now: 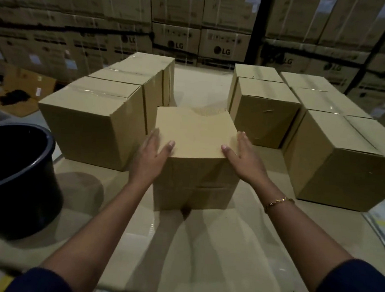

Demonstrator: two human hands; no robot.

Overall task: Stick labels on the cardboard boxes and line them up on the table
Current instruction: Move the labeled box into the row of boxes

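Note:
A plain brown cardboard box (196,144) stands in the middle of the table. My left hand (150,156) lies flat against its left side, thumb on the top edge. My right hand (241,157) lies flat against its right side, thumb also on the top. Both hands have straight fingers pressing the box between them. No label shows on the sides I can see. A row of three taped boxes (95,123) runs back on the left. More closed boxes (266,110) stand on the right, the nearest one (339,163) large.
A black bucket (14,176) stands at the table's left edge. The pale tabletop (201,251) stretches toward me in front of the box. Stacked printed cartons (221,46) form a wall behind the table. Flattened cardboard (27,84) lies on the floor far left.

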